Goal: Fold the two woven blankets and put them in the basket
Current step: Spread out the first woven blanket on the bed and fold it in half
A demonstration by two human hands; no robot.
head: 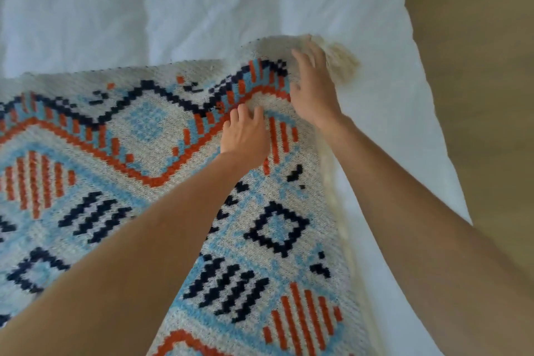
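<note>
One woven blanket (150, 136), cream with orange, light-blue and navy geometric patterns, lies spread on the white bed and fills the lower left of the view. Its far right corner carries a cream tassel (345, 62), and fringe runs down its right edge. My left hand (245, 134) sits on the blanket near that corner, its fingers curled into the fabric. Just beyond it, my right hand (313, 87) lies with straight fingers on the corner beside the tassel. A second blanket and a basket are not in view.
The white bed sheet (173, 9) stretches beyond the blanket, wrinkled, and its right edge runs diagonally down the frame. A wooden floor (476, 66) shows to the right of the bed.
</note>
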